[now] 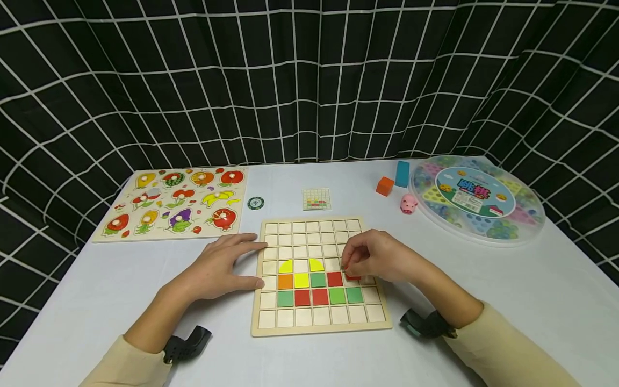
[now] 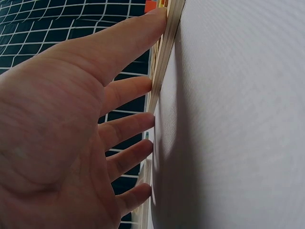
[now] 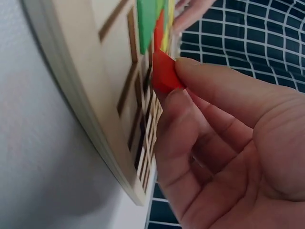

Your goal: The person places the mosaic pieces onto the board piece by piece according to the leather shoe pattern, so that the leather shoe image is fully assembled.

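Observation:
A wooden grid board [image 1: 321, 330] lies in front of me, with red, green, orange and yellow tiles in several of its squares. Two yellow rounded tiles [image 1: 286, 266] sit above the coloured rows. My right hand [image 1: 382, 257] pinches a red tile [image 3: 167, 72] between thumb and forefinger, over a square at the right end of the upper full row. My left hand [image 1: 215, 269] rests by the board's left edge, its fingers extended, thumb and forefinger touching the rim.
Behind the board lies a small pattern card [image 1: 317, 199], with a green-and-white chip [image 1: 256, 202] to its left. A fruit peg puzzle [image 1: 169, 207] is at the back left. An orange cube [image 1: 384, 186], a blue block [image 1: 402, 174], a pink pig [image 1: 408, 203] and a round game box [image 1: 476, 199] stand right.

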Demonstrator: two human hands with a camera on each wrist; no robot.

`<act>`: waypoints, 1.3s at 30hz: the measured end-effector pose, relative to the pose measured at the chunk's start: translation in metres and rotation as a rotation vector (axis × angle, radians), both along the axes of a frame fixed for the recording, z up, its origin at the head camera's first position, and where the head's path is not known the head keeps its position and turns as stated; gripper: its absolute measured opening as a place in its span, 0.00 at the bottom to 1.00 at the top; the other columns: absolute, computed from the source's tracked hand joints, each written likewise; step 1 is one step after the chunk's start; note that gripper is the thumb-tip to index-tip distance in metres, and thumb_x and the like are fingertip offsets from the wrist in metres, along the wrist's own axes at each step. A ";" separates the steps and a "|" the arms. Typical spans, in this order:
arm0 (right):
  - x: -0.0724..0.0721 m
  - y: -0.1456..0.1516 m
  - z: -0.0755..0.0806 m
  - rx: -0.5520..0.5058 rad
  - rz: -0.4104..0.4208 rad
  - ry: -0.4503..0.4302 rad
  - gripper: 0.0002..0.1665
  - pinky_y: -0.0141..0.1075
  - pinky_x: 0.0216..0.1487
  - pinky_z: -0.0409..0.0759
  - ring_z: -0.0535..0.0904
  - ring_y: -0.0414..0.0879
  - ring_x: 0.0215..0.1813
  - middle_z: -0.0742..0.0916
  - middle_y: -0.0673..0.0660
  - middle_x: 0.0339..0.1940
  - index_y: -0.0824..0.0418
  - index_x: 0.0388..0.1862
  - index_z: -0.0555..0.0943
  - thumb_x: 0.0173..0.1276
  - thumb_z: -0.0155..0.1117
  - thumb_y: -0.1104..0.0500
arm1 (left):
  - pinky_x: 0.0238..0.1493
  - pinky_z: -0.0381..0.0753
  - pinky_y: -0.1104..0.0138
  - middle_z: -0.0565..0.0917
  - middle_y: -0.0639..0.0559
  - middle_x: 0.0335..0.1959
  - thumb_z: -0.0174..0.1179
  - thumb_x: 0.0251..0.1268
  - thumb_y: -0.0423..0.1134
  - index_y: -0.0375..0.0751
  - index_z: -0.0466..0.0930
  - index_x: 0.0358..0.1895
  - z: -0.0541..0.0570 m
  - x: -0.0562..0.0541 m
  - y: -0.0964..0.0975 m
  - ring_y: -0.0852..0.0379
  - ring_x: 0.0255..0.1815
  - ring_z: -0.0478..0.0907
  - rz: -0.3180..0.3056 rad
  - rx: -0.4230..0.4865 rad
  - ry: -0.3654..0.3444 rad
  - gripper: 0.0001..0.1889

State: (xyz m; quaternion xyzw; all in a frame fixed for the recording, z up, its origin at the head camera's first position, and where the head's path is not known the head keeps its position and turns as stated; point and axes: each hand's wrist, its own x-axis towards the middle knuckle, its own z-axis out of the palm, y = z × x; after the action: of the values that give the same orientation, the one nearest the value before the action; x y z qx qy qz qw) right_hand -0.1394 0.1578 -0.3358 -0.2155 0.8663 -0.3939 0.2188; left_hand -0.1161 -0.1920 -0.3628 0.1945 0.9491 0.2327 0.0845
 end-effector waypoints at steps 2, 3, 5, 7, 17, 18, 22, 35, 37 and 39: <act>0.000 -0.001 -0.001 0.012 -0.002 -0.001 0.06 0.29 0.31 0.76 0.78 0.44 0.29 0.85 0.50 0.24 0.58 0.32 0.86 0.63 0.74 0.67 | 0.76 0.57 0.34 0.70 0.45 0.77 0.73 0.56 0.61 0.57 0.75 0.73 0.000 0.000 0.000 0.36 0.79 0.60 -0.004 0.001 0.004 0.39; 0.000 -0.002 -0.002 0.019 -0.007 -0.003 0.06 0.29 0.30 0.76 0.77 0.44 0.29 0.84 0.50 0.23 0.58 0.31 0.86 0.63 0.74 0.67 | 0.76 0.57 0.34 0.70 0.45 0.77 0.73 0.56 0.61 0.57 0.75 0.73 0.000 0.000 0.000 0.37 0.79 0.60 -0.002 0.003 0.003 0.39; 0.000 -0.003 -0.002 0.031 -0.016 -0.005 0.07 0.30 0.29 0.76 0.77 0.44 0.29 0.84 0.50 0.24 0.57 0.30 0.86 0.62 0.74 0.68 | 0.76 0.57 0.34 0.70 0.46 0.77 0.73 0.56 0.61 0.58 0.75 0.73 0.000 0.000 0.000 0.37 0.79 0.60 -0.003 0.006 0.002 0.39; 0.000 -0.003 -0.002 0.045 -0.018 -0.013 0.06 0.31 0.27 0.76 0.76 0.44 0.28 0.84 0.51 0.23 0.58 0.30 0.87 0.63 0.74 0.68 | 0.76 0.57 0.34 0.70 0.46 0.77 0.73 0.56 0.61 0.58 0.75 0.73 0.000 0.000 0.001 0.37 0.79 0.61 -0.005 0.006 0.003 0.39; 0.000 -0.004 -0.002 0.074 0.024 -0.021 0.03 0.33 0.26 0.79 0.76 0.43 0.24 0.81 0.51 0.22 0.61 0.33 0.86 0.65 0.73 0.67 | 0.77 0.56 0.35 0.69 0.47 0.78 0.74 0.56 0.60 0.58 0.75 0.73 -0.002 0.000 0.001 0.39 0.80 0.59 0.019 -0.003 -0.013 0.39; 0.001 -0.004 -0.002 0.074 0.026 -0.017 0.04 0.34 0.26 0.79 0.76 0.43 0.24 0.81 0.51 0.22 0.61 0.33 0.86 0.65 0.73 0.67 | 0.77 0.56 0.35 0.69 0.47 0.78 0.74 0.56 0.59 0.58 0.75 0.73 -0.002 0.001 0.001 0.39 0.80 0.59 0.021 -0.002 -0.015 0.39; 0.002 -0.004 -0.003 0.075 0.030 -0.004 0.04 0.34 0.26 0.80 0.77 0.43 0.22 0.81 0.51 0.21 0.60 0.32 0.85 0.65 0.72 0.67 | 0.76 0.57 0.34 0.69 0.47 0.78 0.74 0.56 0.60 0.58 0.75 0.73 -0.001 0.001 0.001 0.38 0.80 0.59 0.025 -0.001 -0.013 0.39; 0.002 0.012 0.006 0.095 0.027 0.123 0.02 0.31 0.30 0.74 0.76 0.43 0.31 0.83 0.49 0.27 0.55 0.37 0.86 0.71 0.70 0.59 | 0.76 0.57 0.33 0.68 0.45 0.78 0.72 0.59 0.60 0.58 0.74 0.74 -0.001 0.001 -0.001 0.37 0.80 0.59 0.008 0.012 -0.035 0.38; 0.003 0.020 0.007 0.139 0.027 0.228 0.02 0.31 0.33 0.76 0.76 0.43 0.35 0.83 0.47 0.30 0.54 0.40 0.87 0.71 0.70 0.58 | 0.76 0.58 0.33 0.67 0.46 0.79 0.71 0.60 0.60 0.59 0.73 0.74 -0.003 0.003 0.000 0.37 0.81 0.58 0.003 0.024 -0.050 0.37; 0.005 0.028 0.006 0.197 0.024 0.342 0.05 0.33 0.37 0.79 0.78 0.42 0.38 0.84 0.45 0.32 0.54 0.44 0.87 0.71 0.70 0.58 | 0.76 0.58 0.33 0.66 0.46 0.80 0.70 0.62 0.61 0.60 0.73 0.74 -0.005 0.006 -0.001 0.37 0.81 0.58 0.001 0.024 -0.042 0.37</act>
State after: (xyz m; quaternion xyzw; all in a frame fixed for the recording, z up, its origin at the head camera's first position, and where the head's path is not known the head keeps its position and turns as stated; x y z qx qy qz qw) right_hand -0.1344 0.1860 -0.3295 -0.2673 0.9226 -0.2621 0.0931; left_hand -0.1097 -0.1928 -0.3678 0.1899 0.9444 0.2482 0.1020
